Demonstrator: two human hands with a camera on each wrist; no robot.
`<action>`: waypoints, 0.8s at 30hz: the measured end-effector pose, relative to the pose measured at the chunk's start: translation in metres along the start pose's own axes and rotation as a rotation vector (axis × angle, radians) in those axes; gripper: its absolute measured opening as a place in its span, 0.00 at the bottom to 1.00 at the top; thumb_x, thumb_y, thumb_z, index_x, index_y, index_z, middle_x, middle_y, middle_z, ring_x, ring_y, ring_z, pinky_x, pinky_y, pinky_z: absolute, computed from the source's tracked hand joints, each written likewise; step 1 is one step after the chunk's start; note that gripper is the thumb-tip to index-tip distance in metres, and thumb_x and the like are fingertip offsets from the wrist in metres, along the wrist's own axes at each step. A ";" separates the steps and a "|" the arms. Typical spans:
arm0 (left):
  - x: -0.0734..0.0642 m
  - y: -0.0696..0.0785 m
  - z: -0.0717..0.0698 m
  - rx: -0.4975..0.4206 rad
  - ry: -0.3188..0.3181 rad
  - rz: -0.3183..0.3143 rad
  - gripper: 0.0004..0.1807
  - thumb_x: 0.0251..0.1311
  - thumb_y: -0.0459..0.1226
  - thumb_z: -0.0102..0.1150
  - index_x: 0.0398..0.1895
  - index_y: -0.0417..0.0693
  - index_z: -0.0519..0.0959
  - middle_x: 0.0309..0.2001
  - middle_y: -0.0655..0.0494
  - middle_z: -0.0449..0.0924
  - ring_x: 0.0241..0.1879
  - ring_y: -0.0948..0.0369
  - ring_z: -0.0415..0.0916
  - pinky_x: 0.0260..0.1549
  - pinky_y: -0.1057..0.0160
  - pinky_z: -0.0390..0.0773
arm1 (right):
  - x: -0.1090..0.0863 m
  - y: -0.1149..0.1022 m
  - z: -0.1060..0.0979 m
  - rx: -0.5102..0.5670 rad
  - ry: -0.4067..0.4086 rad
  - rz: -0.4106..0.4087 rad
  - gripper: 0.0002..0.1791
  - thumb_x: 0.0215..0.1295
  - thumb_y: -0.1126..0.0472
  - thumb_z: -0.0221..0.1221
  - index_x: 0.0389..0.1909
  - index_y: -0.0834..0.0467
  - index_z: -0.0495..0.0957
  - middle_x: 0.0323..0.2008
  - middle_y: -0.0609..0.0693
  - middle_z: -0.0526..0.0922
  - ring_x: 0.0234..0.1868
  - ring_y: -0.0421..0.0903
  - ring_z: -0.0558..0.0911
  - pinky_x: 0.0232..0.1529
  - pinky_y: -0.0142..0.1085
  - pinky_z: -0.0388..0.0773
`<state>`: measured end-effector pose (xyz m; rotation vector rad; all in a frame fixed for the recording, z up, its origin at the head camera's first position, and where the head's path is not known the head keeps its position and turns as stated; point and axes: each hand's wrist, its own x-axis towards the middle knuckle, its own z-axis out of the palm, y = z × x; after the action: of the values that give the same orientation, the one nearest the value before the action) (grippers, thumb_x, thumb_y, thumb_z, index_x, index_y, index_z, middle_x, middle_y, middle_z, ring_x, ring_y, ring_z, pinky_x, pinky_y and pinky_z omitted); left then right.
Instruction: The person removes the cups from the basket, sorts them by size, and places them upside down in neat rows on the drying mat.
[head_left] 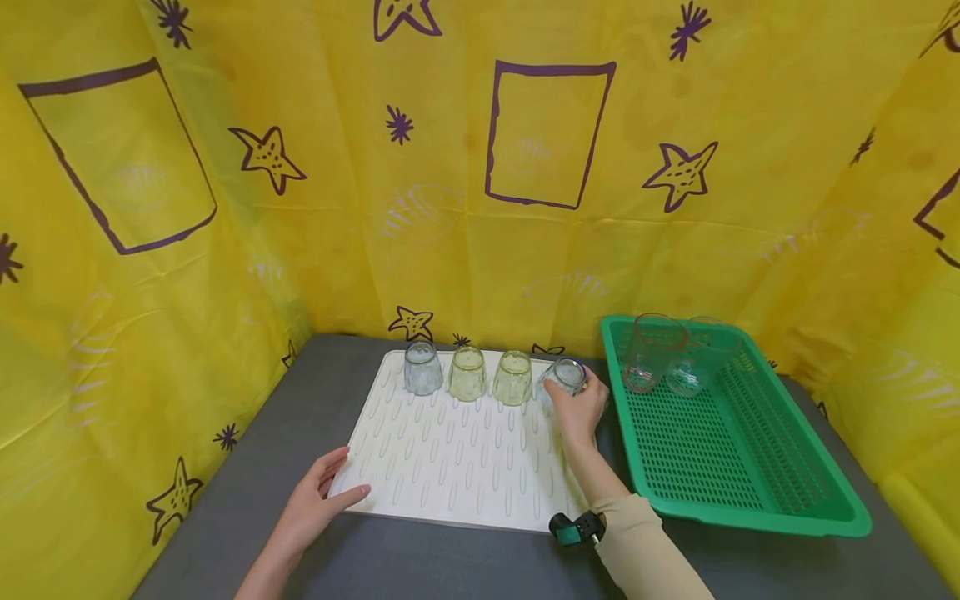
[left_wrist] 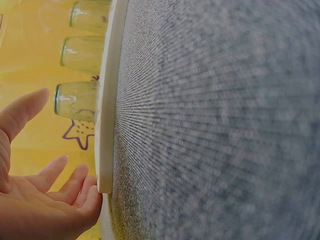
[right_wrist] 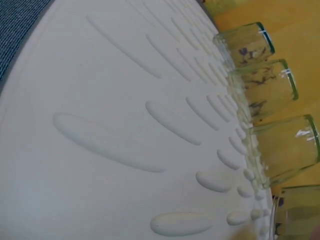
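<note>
A clear bluish glass (head_left: 564, 377) is held in my right hand (head_left: 581, 408) at the back right corner of a white ridged mat (head_left: 450, 475); thumb and fingers grip its sides, and it leans to the right in the head view. Left of it, along the mat's back edge, stand two yellow-green glasses (head_left: 513, 379) and another bluish glass (head_left: 423, 369). My left hand (head_left: 318, 492) is at the mat's front left corner, fingers loosely bent and thumb spread. In the left wrist view its fingertips (left_wrist: 92, 197) are right at the mat's edge.
On the right stands a green perforated basket (head_left: 810, 433), with a pink-tinted glass (head_left: 651, 358) and a clear glass (head_left: 693, 367) at its back left. A dark grey table (head_left: 300, 417) lies beneath. Yellow patterned cloth (head_left: 450, 250) encloses the back and sides.
</note>
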<state>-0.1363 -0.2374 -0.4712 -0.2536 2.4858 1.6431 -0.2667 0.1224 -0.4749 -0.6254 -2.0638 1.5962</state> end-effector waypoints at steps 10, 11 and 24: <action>0.000 0.000 0.001 0.011 0.003 0.012 0.45 0.57 0.41 0.69 0.72 0.37 0.56 0.72 0.36 0.54 0.71 0.41 0.50 0.67 0.44 0.55 | 0.003 0.002 0.000 -0.040 -0.020 0.002 0.39 0.47 0.61 0.73 0.61 0.64 0.70 0.60 0.62 0.65 0.62 0.58 0.64 0.65 0.47 0.60; 0.000 0.000 0.001 0.011 0.004 0.014 0.45 0.57 0.41 0.69 0.72 0.37 0.56 0.72 0.36 0.54 0.71 0.41 0.50 0.67 0.44 0.55 | 0.003 0.002 0.000 -0.042 -0.022 0.000 0.39 0.46 0.61 0.73 0.61 0.64 0.70 0.60 0.62 0.65 0.62 0.58 0.63 0.65 0.47 0.59; 0.002 -0.003 0.001 0.004 0.003 0.005 0.44 0.57 0.40 0.69 0.72 0.38 0.56 0.72 0.37 0.54 0.71 0.42 0.49 0.67 0.45 0.54 | 0.006 0.008 0.000 -0.066 -0.037 -0.006 0.40 0.48 0.58 0.73 0.63 0.63 0.69 0.61 0.63 0.64 0.63 0.60 0.61 0.65 0.49 0.58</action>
<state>-0.1374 -0.2382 -0.4747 -0.2495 2.4935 1.6407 -0.2709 0.1278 -0.4827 -0.6170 -2.1505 1.5528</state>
